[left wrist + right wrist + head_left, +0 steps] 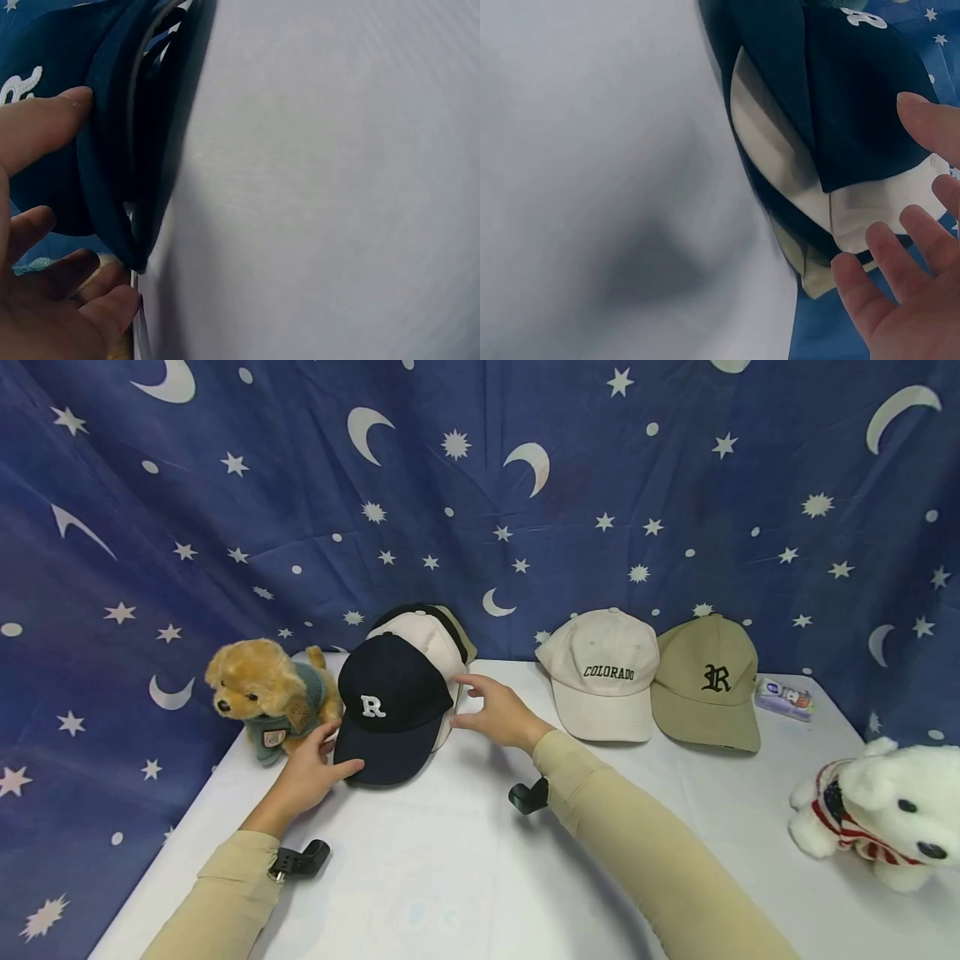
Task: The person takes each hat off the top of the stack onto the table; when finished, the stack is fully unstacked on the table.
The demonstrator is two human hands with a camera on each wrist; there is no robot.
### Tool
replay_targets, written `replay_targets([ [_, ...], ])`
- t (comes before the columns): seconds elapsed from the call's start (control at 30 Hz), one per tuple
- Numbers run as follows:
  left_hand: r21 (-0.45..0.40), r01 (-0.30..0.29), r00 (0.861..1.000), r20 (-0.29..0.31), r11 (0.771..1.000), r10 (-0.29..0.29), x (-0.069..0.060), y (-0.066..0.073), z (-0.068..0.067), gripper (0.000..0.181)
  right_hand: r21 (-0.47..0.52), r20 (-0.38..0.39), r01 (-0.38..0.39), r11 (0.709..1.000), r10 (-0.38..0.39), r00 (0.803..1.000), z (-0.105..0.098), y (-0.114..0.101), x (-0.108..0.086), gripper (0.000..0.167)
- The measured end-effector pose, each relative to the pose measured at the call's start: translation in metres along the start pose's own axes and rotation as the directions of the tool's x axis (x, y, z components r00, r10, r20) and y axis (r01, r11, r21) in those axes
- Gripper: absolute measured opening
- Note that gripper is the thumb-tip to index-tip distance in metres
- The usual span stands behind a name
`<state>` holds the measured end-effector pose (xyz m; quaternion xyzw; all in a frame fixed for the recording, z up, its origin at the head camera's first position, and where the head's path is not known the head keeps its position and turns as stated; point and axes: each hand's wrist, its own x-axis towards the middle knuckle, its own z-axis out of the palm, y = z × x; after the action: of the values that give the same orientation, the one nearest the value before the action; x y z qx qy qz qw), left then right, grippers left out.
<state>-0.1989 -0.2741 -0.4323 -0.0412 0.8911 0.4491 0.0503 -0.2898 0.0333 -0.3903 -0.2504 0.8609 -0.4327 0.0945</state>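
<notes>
A navy cap (393, 672) with a white R stands at the front of a stack of caps. Behind it show a cream cap (422, 631), a dark cap and an olive-beige one, mostly hidden. At the navy cap's left side is my left hand (306, 777), its thumb (56, 116) over the front of the cap and the other fingers loosely bent beside the brim. On the opposite side, my right hand (498, 714) has its fingers spread near the stack's edge. Its thumb (922, 116) is close to the navy crown; whether it touches I cannot tell.
A plush dog (258, 681) in a green garment sits left of the stack. To the right stand a cream COLORADO cap (603, 660), a khaki cap (708, 668), a small packet (784, 698) and a white plush (877, 810). Behind the white table (435, 868) hangs a starry blue cloth (450, 485).
</notes>
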Motion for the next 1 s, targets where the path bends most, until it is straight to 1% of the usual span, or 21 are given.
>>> replay_targets([
  [0.1, -0.009, 0.014, 1.0, 0.011, 1.0, -0.014, 0.001, -0.002, 0.0, 0.094, 0.013, 0.008, -0.005, 1.0, 0.005, 1.0, 0.004, -0.004, 0.005, 0.071],
  [0.3, -0.01, 0.037, 0.999, 0.035, 0.999, -0.037, 0.003, -0.002, -0.001, 0.096, 0.023, -0.004, -0.002, 1.0, 0.002, 1.0, 0.01, -0.009, 0.014, 0.069],
  [0.53, -0.007, 0.025, 0.999, 0.043, 1.0, -0.025, 0.007, -0.003, 0.0, 0.094, 0.058, 0.006, -0.028, 0.998, 0.027, 1.0, 0.016, -0.013, 0.018, 0.07],
  [0.77, -0.006, 0.004, 0.999, 0.054, 1.0, -0.004, 0.008, -0.005, 0.002, 0.094, 0.102, 0.003, 0.021, 0.995, -0.021, 1.0, 0.02, -0.018, 0.017, 0.07],
  [1.0, -0.002, 0.009, 0.999, 0.054, 1.0, -0.009, 0.009, -0.006, 0.001, 0.097, 0.156, -0.012, 0.065, 0.986, -0.064, 0.998, 0.023, -0.02, 0.014, 0.069],
])
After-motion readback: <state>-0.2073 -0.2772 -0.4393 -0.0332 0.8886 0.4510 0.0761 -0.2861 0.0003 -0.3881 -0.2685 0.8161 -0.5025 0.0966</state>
